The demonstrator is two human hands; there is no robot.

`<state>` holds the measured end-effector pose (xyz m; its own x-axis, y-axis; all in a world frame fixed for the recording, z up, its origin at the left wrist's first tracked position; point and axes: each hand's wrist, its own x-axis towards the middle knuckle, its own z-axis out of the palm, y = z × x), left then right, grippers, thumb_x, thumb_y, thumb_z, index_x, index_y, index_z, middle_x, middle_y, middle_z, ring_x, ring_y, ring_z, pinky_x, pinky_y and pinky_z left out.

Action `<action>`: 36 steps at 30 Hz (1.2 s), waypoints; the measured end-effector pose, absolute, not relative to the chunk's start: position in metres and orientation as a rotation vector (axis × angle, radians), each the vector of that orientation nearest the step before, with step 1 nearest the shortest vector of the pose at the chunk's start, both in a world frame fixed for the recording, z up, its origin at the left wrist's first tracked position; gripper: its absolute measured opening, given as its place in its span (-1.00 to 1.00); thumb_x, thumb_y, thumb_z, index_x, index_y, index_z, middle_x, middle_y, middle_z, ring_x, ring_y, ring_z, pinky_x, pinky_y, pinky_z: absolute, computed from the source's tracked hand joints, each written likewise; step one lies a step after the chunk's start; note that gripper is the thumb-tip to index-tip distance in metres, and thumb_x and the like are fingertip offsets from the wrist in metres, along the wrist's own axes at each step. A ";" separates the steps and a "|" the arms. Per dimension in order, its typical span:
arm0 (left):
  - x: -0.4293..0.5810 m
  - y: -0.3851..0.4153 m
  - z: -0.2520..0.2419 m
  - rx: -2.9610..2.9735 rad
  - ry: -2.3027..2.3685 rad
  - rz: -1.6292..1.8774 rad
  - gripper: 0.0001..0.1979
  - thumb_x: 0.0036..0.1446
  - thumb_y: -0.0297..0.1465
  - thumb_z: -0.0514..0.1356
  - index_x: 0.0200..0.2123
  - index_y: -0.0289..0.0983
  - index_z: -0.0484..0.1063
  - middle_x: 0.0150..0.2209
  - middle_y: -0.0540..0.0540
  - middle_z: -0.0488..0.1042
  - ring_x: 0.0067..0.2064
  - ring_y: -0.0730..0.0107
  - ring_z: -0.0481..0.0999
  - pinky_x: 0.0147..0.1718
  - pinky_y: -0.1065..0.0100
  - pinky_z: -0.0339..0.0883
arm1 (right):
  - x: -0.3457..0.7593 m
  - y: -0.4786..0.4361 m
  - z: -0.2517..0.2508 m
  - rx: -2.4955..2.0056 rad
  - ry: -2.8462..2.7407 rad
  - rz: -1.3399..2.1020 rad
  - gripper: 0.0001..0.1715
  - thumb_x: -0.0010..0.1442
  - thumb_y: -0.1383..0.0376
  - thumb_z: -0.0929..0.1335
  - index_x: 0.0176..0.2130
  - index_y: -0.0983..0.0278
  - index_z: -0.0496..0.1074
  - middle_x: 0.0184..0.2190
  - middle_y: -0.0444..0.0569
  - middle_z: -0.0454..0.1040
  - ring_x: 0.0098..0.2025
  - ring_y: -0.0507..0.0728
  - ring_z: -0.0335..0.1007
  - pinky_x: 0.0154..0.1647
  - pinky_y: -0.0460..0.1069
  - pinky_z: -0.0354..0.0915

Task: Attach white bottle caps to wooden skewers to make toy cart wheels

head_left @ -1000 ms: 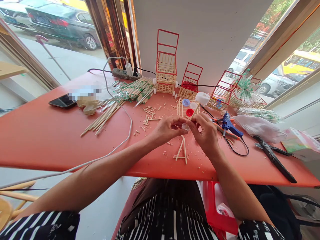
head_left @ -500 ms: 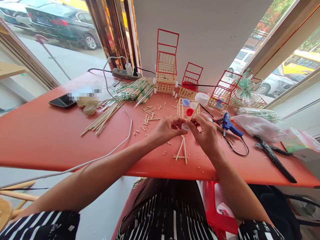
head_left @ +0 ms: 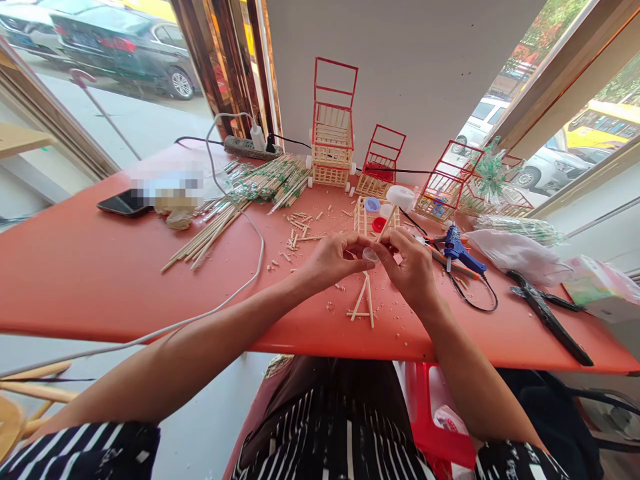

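Observation:
My left hand [head_left: 336, 261] pinches a small translucent bottle cap [head_left: 370, 254] between thumb and fingers. In my right hand [head_left: 413, 267] is a thin wooden stick [head_left: 388, 224], gripped close to that cap, with the thumb against the cap's side. A white cap [head_left: 401, 195] appears to sit on the stick's far end. Whether the near end enters the translucent cap is hidden by my fingers. Just beyond my hands stands a small wooden stick frame [head_left: 360, 217] with a blue cap [head_left: 372, 205] and a red cap [head_left: 379, 225]. Below them lie joined sticks [head_left: 369, 300].
A blue glue gun [head_left: 460, 250] and black scissors-like tool [head_left: 547, 317] lie rightward. Stick-built carts [head_left: 333, 143] stand along the wall. Stick bundles [head_left: 270, 180], a phone [head_left: 125, 203] and a white cable [head_left: 263, 247] occupy the left. Cut bits [head_left: 300, 223] are scattered about.
The white cap at the stick's far end has shifted slightly and tilted. Both hands stay almost in place, keeping their grip on the translucent cap and the stick.

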<state>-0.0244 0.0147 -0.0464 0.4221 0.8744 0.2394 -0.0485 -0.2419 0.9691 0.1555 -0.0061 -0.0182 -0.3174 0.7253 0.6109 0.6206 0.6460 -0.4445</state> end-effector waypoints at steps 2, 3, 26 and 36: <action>-0.024 0.015 -0.047 1.573 0.743 1.047 -0.66 -0.05 -0.28 0.42 -0.19 -0.32 0.59 -0.26 -0.09 0.64 -0.24 0.35 0.58 -0.20 0.34 0.43 | 0.155 -0.006 -0.018 -1.038 -2.035 0.158 -0.70 0.40 0.21 0.33 -0.39 0.20 0.30 -0.42 -0.11 0.36 -0.36 0.08 0.26 -0.29 -0.01 0.21; -0.024 0.015 -0.047 1.576 0.738 1.050 -0.66 -0.05 -0.29 0.41 -0.19 -0.32 0.59 -0.26 -0.09 0.64 -0.24 0.36 0.57 -0.20 0.35 0.43 | 0.155 -0.006 -0.018 -1.034 -2.034 0.156 -0.70 0.40 0.21 0.33 -0.39 0.20 0.30 -0.42 -0.12 0.35 -0.37 0.07 0.26 -0.29 -0.01 0.21; -0.025 0.014 -0.047 1.570 0.744 1.059 -0.66 -0.04 -0.29 0.42 -0.18 -0.33 0.59 -0.27 -0.08 0.64 -0.25 0.36 0.58 -0.22 0.37 0.42 | 0.155 -0.007 -0.018 -1.030 -2.043 0.163 -0.71 0.40 0.21 0.34 -0.39 0.20 0.31 -0.42 -0.11 0.36 -0.37 0.08 0.26 -0.31 -0.01 0.20; -0.024 0.014 -0.047 1.562 0.734 1.046 -0.65 -0.04 -0.26 0.41 -0.18 -0.31 0.59 -0.25 -0.07 0.63 -0.24 0.37 0.57 -0.22 0.37 0.43 | 0.156 -0.007 -0.018 -1.036 -2.040 0.162 -0.69 0.41 0.18 0.33 -0.39 0.20 0.31 -0.41 -0.11 0.39 -0.37 0.08 0.27 -0.31 0.00 0.21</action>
<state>-0.0240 0.0144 -0.0471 0.4256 0.8707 0.2465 -0.0640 -0.2428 0.9680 0.1557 -0.0070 -0.0182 -0.3228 0.7207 0.6135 0.6146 0.6526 -0.4432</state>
